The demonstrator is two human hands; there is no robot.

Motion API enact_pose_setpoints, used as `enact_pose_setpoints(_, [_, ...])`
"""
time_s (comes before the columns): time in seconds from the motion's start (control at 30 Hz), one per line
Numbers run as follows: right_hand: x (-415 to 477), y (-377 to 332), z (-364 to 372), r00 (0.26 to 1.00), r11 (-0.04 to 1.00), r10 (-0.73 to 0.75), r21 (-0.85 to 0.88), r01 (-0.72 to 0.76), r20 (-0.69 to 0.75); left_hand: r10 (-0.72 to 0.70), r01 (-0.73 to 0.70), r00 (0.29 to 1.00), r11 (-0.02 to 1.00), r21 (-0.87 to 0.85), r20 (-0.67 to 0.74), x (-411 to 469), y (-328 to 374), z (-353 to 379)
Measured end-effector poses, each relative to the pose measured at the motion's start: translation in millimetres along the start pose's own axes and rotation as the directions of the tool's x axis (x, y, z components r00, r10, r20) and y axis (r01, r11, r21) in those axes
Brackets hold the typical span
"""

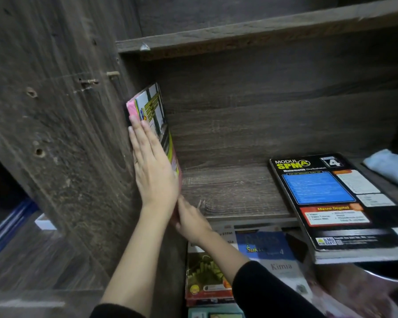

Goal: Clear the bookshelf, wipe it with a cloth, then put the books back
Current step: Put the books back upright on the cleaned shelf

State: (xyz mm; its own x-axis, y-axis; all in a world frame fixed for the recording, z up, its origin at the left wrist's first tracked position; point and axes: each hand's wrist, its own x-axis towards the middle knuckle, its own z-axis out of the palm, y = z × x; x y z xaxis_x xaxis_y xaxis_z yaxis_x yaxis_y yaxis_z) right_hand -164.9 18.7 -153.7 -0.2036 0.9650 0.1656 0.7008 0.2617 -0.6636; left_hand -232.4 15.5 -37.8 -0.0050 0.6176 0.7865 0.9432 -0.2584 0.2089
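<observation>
Below the pink book (156, 106), other books (207, 271) lie stacked. My right hand (191, 222) meets its bottom edge; I cannot tell its grip. My left hand (155, 173), fingers straight, presses it upright against the bookshelf (67, 134) wall. Right of it lies a black book (331, 203), then seemingly a blue cloth (388, 166).

I've got a pink-and-yellow book (156, 111) upright against the bookshelf (228, 191) left wall, black SPM book (331, 203) flat at right overhanging the edge, blue cloth (390, 168) beside it.
</observation>
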Motion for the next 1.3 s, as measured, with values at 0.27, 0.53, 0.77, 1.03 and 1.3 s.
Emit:
enact_pose_setpoints(0.27, [-6, -1, 6, 0.995, 0.995, 0.009, -0.100, -0.020, -0.104, 0.012, -0.013, 1.000, 0.999, -0.041, -0.016, -3, 0, -2])
enact_pose_setpoints(0.53, [-5, 4, 0, 0.998, 0.996, -0.023, -0.087, 0.018, -0.062, -0.017, 0.018, 0.999, 1.000, -0.005, 0.043, -4, 1, -2])
enact_pose_setpoints(0.77, [-13, 11, -14, 1.000, 0.998, -0.016, 0.053, 0.016, -0.011, 0.015, -0.019, 0.999, 0.995, -0.097, -0.045, -5, 7, -5])
enact_pose_setpoints(1.03, [-33, 39, -76, 0.841, 0.983, 0.032, 0.167, 0.070, -0.540, 0.067, -0.164, 0.940, 0.949, -0.271, -0.335, -17, 44, 7])
enact_pose_setpoints(1.3, [-89, 98, -175, 0.591, 0.994, 0.111, 0.088, -0.066, -0.799, -0.186, 0.301, 0.953, 0.685, -0.664, 0.240, -43, 126, 59])
